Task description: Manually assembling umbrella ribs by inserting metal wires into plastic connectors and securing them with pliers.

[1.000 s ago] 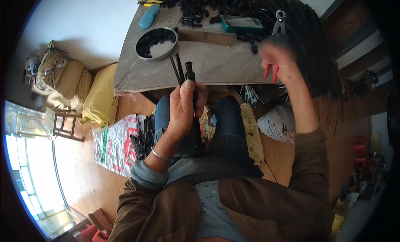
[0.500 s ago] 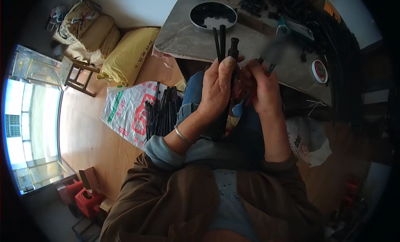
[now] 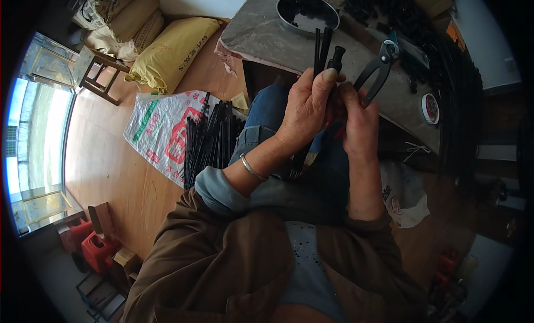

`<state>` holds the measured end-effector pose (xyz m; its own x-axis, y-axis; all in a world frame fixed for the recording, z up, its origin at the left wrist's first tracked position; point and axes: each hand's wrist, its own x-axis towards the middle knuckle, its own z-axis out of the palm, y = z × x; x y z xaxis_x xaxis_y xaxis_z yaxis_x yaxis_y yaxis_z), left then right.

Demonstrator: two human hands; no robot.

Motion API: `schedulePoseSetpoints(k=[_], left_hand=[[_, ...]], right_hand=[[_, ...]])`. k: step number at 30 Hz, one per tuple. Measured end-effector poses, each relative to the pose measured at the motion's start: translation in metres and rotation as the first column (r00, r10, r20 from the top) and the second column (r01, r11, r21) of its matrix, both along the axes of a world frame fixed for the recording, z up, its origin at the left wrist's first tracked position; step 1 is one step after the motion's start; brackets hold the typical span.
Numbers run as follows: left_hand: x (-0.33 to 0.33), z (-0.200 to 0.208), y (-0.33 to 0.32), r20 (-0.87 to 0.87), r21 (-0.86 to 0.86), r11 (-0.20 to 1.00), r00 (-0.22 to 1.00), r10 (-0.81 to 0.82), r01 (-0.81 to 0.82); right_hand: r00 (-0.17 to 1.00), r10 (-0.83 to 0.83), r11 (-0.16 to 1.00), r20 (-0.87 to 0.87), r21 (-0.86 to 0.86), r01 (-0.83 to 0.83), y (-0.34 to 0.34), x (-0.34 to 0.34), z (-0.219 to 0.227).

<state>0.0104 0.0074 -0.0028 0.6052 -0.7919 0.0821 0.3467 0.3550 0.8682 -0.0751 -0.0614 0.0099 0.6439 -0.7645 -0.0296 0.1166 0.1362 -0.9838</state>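
Note:
My left hand (image 3: 309, 103) is closed around several thin black rods (image 3: 321, 47). A thicker black piece with a knobbed end (image 3: 336, 57) stands up beside its thumb. The rods' lower ends come out below the palm, above my lap. Close by on the right, my right hand (image 3: 359, 120) is wrapped around a pair of pliers (image 3: 378, 72). Their dark arms and metal head point up and away to the right, and a bit of red shows under the fingers. My right fingertips are partly hidden behind the left hand, so I cannot tell whether they touch the rods.
A grey table (image 3: 250, 31) ahead bears a round bowl (image 3: 307, 28) of small black pieces, a heap of black parts (image 3: 378, 8) and a round tin (image 3: 430, 109). Black rods (image 3: 214, 139) lie on a white printed sack (image 3: 158, 125) at left. Behind is a yellow sack (image 3: 172, 56).
The view has shifted, and both hands appear a little farther right. The pliers' head, blurred by motion before, now shows sharply. Both hands keep their hold.

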Motion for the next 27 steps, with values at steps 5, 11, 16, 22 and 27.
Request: schedulePoseSetpoints(k=[5, 11, 16, 22, 27], left_hand=[[-0.0025, -0.0011, -0.0028, -0.007, 0.006, 1.0, 1.0, -0.004, 0.004], [-0.0021, -0.0012, -0.0021, -0.006, 0.022, 1.0, 1.0, -0.005, 0.005], [-0.0024, 0.0006, -0.0008, -0.023, 0.035, 0.999, 0.999, -0.022, 0.023], [-0.0021, 0.001, -0.0005, -0.019, 0.038, 0.999, 1.0, -0.01, 0.01], [-0.0016, 0.0001, 0.0005, -0.011, 0.041, 0.999, 1.0, -0.009, 0.009]], right_hand=[[0.998, -0.051, 0.998, 0.034, 0.028, 0.05, 0.0011, -0.0002, -0.0003], [0.999, -0.05, 0.998, 0.017, -0.031, 0.05, 0.0012, -0.0007, -0.0014], [0.999, -0.041, 0.998, 0.023, -0.041, 0.042, -0.0004, -0.0031, -0.0057], [0.999, -0.034, 0.999, 0.023, -0.031, 0.034, 0.0007, -0.0028, -0.0044], [0.999, -0.04, 0.999, 0.03, -0.002, 0.04, 0.0025, -0.0032, -0.0045]])
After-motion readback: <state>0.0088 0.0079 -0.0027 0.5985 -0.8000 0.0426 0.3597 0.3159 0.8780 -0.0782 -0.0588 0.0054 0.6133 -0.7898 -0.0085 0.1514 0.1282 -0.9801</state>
